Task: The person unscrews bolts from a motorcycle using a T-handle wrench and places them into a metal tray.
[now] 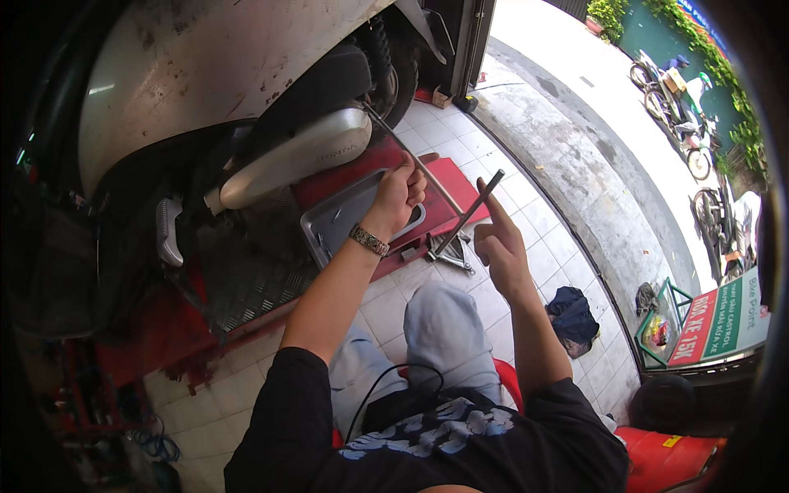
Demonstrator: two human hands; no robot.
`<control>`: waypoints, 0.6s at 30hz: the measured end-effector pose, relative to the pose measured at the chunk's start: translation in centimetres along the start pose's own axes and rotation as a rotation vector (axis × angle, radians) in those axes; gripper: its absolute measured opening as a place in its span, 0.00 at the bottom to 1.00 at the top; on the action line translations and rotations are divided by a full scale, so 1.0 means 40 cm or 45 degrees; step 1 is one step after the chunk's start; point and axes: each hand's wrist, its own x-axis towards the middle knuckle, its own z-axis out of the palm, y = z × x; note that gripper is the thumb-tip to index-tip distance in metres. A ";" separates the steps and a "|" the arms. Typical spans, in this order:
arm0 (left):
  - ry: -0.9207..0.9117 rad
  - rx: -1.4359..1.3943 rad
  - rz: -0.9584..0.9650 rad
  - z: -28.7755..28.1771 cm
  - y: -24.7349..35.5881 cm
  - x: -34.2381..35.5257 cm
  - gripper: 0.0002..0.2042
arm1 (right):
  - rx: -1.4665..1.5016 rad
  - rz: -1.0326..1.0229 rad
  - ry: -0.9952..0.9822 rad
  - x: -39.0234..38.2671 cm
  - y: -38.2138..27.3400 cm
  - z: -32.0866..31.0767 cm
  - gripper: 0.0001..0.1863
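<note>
One T-wrench (441,190) meets the scooter (214,74) at upper centre, left hand (399,195) pinching its shaft (436,182), right hand (503,251) loosely open by its crossbar (471,214), so turning looks unfinished, though how much is left is unclear.

Motorcycle repair workshop (open straight onto a road (592,135)), motor scooter (189,74) on a red worktop (450,182), T-handle wrench (466,217), metal tray (316,234), tiled floor (508,174).
</note>
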 end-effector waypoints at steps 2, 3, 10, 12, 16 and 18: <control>0.020 -0.012 -0.004 -0.006 -0.004 -0.005 0.24 | -0.192 0.004 -0.166 -0.043 0.005 0.058 0.45; 0.036 -0.018 -0.009 -0.010 -0.007 -0.010 0.24 | -0.325 0.007 -0.275 -0.055 0.034 0.072 0.45; 0.077 -0.079 -0.056 -0.004 -0.023 0.002 0.26 | -0.289 0.389 -0.129 -0.022 0.108 0.016 0.39; 0.043 -0.071 -0.040 0.016 -0.015 0.008 0.26 | -0.279 0.314 -0.132 -0.018 0.062 0.015 0.39; -0.017 -0.083 0.005 0.025 -0.002 0.017 0.25 | -0.130 0.311 -0.236 -0.033 0.072 0.017 0.40; -0.010 -0.094 -0.003 0.022 -0.001 0.013 0.25 | 0.039 0.347 -0.269 -0.042 0.116 0.013 0.40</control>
